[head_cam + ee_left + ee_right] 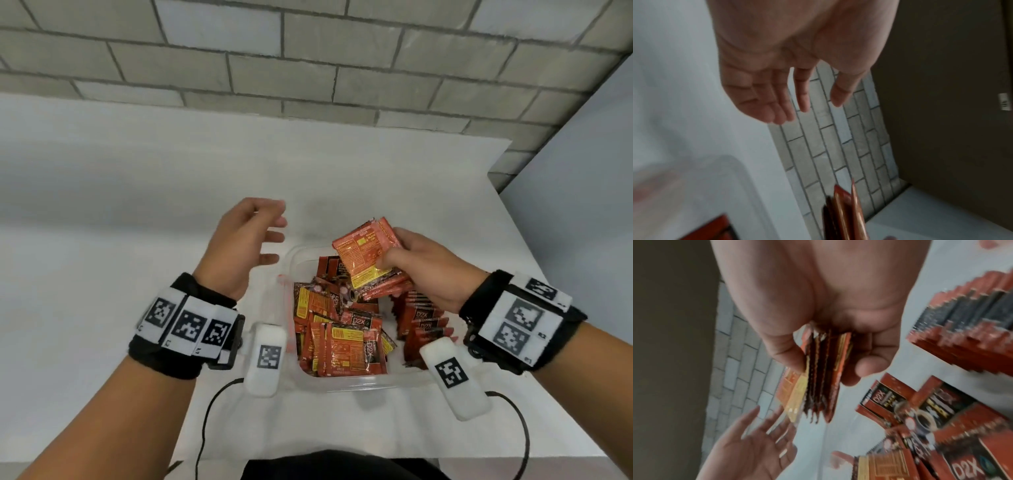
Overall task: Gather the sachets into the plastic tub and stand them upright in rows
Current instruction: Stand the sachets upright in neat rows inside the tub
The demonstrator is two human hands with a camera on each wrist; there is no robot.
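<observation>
A clear plastic tub sits near the table's front edge with several red and orange sachets lying loose in its left part. A row of sachets stands upright along its right side. My right hand grips a stack of sachets above the tub's far end, thumb on one face and fingers on the other, as the right wrist view shows on the stack. My left hand hovers left of the tub with fingers spread and nothing in it.
The white table runs back to a grey brick wall. A plain grey wall panel borders the table's right side. Black cables hang from both wrist bands over the front edge.
</observation>
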